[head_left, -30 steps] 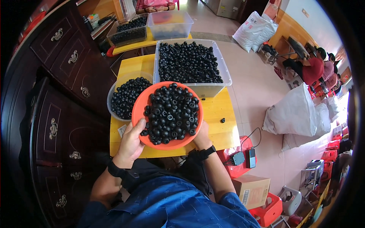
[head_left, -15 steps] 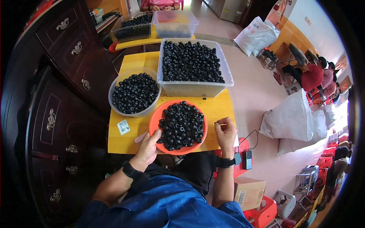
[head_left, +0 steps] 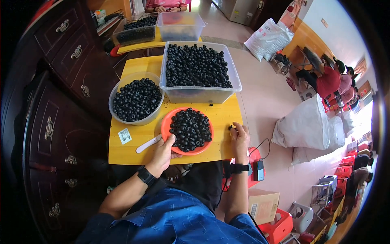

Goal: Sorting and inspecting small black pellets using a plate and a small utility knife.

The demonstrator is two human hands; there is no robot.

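Note:
My left hand grips the near left rim of an orange bowl, thumb over the edge and fingers beneath. Small round black pieces with holes are heaped in the bowl. To the right of it, at the table's right edge, my right hand is closed in a pinch. A small black piece shows at its fingertips. Beside my left hand lies a flat, pale pinkish-white handle-like strip, partly hidden by the hand.
On the yellow table stand a round clear tub and a large clear bin, both filled with black pieces. A white label card lies at left. Dark drawers line the left; white sacks stand right. Another person sits beyond.
The orange bowl looks smaller and lower, nearer the table, and more of the pale strip shows. A black piece now appears at my right fingertips. The whole view has shifted slightly.

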